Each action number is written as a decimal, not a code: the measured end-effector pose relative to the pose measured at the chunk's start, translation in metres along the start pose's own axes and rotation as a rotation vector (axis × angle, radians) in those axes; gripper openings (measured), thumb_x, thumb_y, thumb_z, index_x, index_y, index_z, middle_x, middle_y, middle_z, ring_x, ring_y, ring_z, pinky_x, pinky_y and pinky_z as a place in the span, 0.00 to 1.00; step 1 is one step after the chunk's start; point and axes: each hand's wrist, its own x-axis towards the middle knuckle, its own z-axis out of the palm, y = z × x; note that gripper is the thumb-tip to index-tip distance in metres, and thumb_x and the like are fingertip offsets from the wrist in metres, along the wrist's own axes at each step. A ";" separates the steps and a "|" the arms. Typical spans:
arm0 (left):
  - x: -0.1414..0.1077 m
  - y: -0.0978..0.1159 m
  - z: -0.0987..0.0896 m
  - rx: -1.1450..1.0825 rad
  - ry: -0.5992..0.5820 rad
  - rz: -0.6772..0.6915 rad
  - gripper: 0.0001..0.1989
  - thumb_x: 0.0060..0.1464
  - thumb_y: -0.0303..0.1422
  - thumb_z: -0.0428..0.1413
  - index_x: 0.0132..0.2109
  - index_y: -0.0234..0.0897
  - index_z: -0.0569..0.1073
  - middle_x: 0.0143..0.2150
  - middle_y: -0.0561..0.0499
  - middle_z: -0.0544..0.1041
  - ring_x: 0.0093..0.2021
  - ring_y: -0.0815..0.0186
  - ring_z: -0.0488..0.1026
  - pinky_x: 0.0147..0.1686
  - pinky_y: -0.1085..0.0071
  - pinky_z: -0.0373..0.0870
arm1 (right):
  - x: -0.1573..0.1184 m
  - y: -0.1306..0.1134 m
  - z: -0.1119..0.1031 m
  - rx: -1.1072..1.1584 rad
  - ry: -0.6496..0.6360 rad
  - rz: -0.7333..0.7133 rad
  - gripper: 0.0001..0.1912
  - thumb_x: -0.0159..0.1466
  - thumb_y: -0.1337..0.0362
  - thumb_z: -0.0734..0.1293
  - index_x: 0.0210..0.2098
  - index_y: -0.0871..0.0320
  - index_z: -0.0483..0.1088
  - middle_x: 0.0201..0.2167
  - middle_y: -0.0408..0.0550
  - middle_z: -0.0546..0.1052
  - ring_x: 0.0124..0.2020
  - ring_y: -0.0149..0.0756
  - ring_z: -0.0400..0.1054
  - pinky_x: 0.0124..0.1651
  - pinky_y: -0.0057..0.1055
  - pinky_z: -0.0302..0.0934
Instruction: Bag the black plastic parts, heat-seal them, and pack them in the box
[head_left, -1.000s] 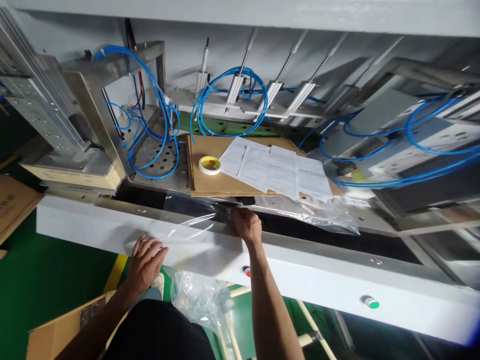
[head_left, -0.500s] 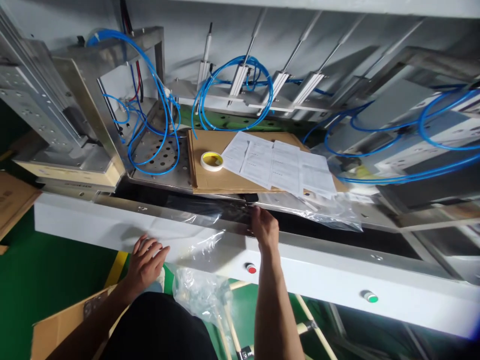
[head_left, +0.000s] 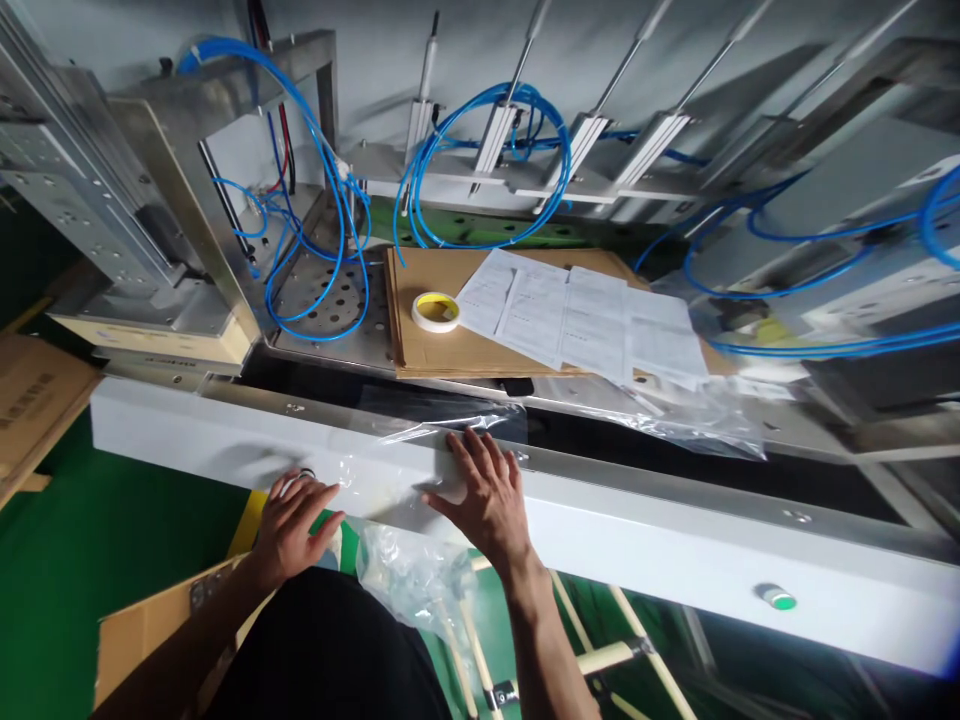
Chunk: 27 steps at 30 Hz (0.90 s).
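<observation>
A clear plastic bag (head_left: pixel 416 425) is draped over the white front beam (head_left: pixel 630 520), its crumpled lower part hanging below the edge. My right hand (head_left: pixel 487 495) lies on the bag and the beam with fingers spread, palm down. To its left, my left hand (head_left: pixel 296 525) rests against the beam's front face, fingers slightly bent and apart. A small dark curved piece (head_left: pixel 306 473) shows by the left fingers; I cannot tell what it is. Beyond the right hand, a small black object (head_left: pixel 516 386) sits at the cardboard's near edge.
Flat cardboard (head_left: pixel 420 350) carries a tape roll (head_left: pixel 436 312) and printed sheets (head_left: pixel 555 310). Blue air hoses (head_left: pixel 420 190) loop around metal cylinders behind. More clear plastic (head_left: pixel 705 420) lies right. A green button (head_left: pixel 784 600) protrudes from the beam. An open carton (head_left: pixel 150 630) stands below left.
My right hand has drawn back from near the black object and now lies spread on the plastic-covered beam. My left hand stays on the beam. The view has shifted slightly.
</observation>
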 end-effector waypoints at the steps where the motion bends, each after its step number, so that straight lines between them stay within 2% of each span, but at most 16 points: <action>1: 0.000 -0.003 -0.002 -0.009 0.024 -0.041 0.11 0.68 0.32 0.57 0.55 0.38 0.76 0.44 0.45 0.84 0.45 0.56 0.80 0.57 0.55 0.68 | 0.000 0.003 0.000 0.001 -0.005 0.003 0.51 0.66 0.35 0.66 0.78 0.54 0.51 0.74 0.60 0.63 0.73 0.62 0.55 0.72 0.61 0.49; 3: 0.008 -0.006 -0.003 -0.031 0.062 -0.158 0.09 0.68 0.32 0.56 0.53 0.38 0.77 0.45 0.44 0.84 0.46 0.56 0.79 0.54 0.56 0.69 | 0.001 0.005 -0.001 0.007 -0.013 0.000 0.51 0.65 0.34 0.66 0.77 0.54 0.52 0.74 0.60 0.63 0.73 0.62 0.55 0.72 0.61 0.49; 5: 0.022 -0.006 0.003 -0.080 0.054 -0.333 0.09 0.68 0.35 0.56 0.49 0.39 0.79 0.44 0.44 0.84 0.45 0.55 0.79 0.51 0.56 0.70 | 0.002 0.003 -0.001 0.014 -0.022 -0.004 0.50 0.66 0.34 0.66 0.77 0.55 0.53 0.74 0.61 0.63 0.73 0.63 0.55 0.72 0.61 0.49; 8: 0.045 -0.008 0.014 -0.289 -0.029 -0.698 0.10 0.60 0.42 0.62 0.39 0.39 0.81 0.34 0.46 0.83 0.37 0.55 0.78 0.47 0.57 0.71 | 0.002 0.001 -0.001 0.024 -0.035 -0.009 0.50 0.66 0.34 0.66 0.77 0.54 0.53 0.74 0.61 0.63 0.74 0.64 0.54 0.72 0.62 0.48; 10: 0.053 -0.013 0.017 -0.452 -0.082 -0.855 0.12 0.56 0.44 0.64 0.34 0.39 0.81 0.30 0.47 0.82 0.33 0.57 0.77 0.41 0.60 0.72 | 0.001 0.002 -0.001 0.029 -0.044 -0.009 0.51 0.65 0.34 0.66 0.77 0.53 0.52 0.74 0.61 0.63 0.74 0.64 0.54 0.73 0.62 0.48; 13: 0.051 -0.025 0.013 -0.601 -0.099 -0.922 0.18 0.56 0.49 0.61 0.36 0.37 0.81 0.30 0.46 0.83 0.31 0.59 0.79 0.31 0.66 0.73 | 0.000 0.006 -0.002 0.030 -0.049 0.003 0.51 0.65 0.34 0.66 0.77 0.54 0.52 0.74 0.60 0.63 0.75 0.63 0.53 0.73 0.62 0.47; 15: 0.048 -0.031 0.005 -0.657 -0.077 -0.962 0.23 0.56 0.52 0.60 0.40 0.35 0.80 0.32 0.44 0.84 0.32 0.58 0.81 0.30 0.67 0.74 | -0.001 0.009 -0.004 0.030 -0.048 0.012 0.51 0.65 0.34 0.66 0.77 0.55 0.52 0.74 0.60 0.63 0.75 0.62 0.53 0.74 0.62 0.46; 17: 0.047 -0.032 0.000 -0.681 -0.103 -0.978 0.24 0.58 0.54 0.59 0.40 0.34 0.80 0.35 0.42 0.85 0.34 0.58 0.82 0.32 0.67 0.75 | -0.001 0.009 -0.004 0.028 -0.050 0.015 0.52 0.64 0.34 0.67 0.77 0.55 0.51 0.74 0.60 0.62 0.75 0.62 0.53 0.74 0.62 0.46; 20: 0.050 -0.025 -0.001 -0.662 -0.191 -0.946 0.20 0.56 0.50 0.63 0.41 0.37 0.79 0.35 0.45 0.85 0.34 0.60 0.80 0.34 0.67 0.74 | -0.001 0.008 -0.004 0.020 -0.056 0.009 0.54 0.64 0.33 0.67 0.77 0.55 0.51 0.74 0.60 0.62 0.75 0.63 0.52 0.73 0.62 0.46; 21: 0.051 -0.022 0.002 -0.657 -0.194 -0.941 0.19 0.54 0.48 0.65 0.45 0.38 0.78 0.35 0.47 0.85 0.34 0.61 0.79 0.35 0.67 0.74 | 0.000 0.008 -0.003 0.017 -0.058 0.007 0.54 0.64 0.32 0.67 0.77 0.55 0.52 0.74 0.61 0.62 0.75 0.63 0.52 0.73 0.62 0.46; 24: 0.053 -0.016 0.010 -0.733 -0.134 -0.992 0.26 0.49 0.42 0.67 0.54 0.40 0.72 0.37 0.50 0.84 0.35 0.63 0.79 0.37 0.68 0.74 | 0.001 0.008 -0.003 0.014 -0.060 -0.004 0.53 0.64 0.32 0.67 0.77 0.56 0.53 0.74 0.61 0.63 0.75 0.62 0.52 0.74 0.62 0.46; 27: 0.051 -0.018 0.013 -0.847 -0.143 -1.062 0.26 0.44 0.43 0.67 0.49 0.39 0.71 0.34 0.50 0.83 0.32 0.63 0.79 0.33 0.69 0.73 | 0.003 0.009 -0.004 0.021 -0.066 -0.014 0.55 0.63 0.33 0.69 0.78 0.54 0.50 0.74 0.60 0.63 0.74 0.62 0.54 0.73 0.61 0.47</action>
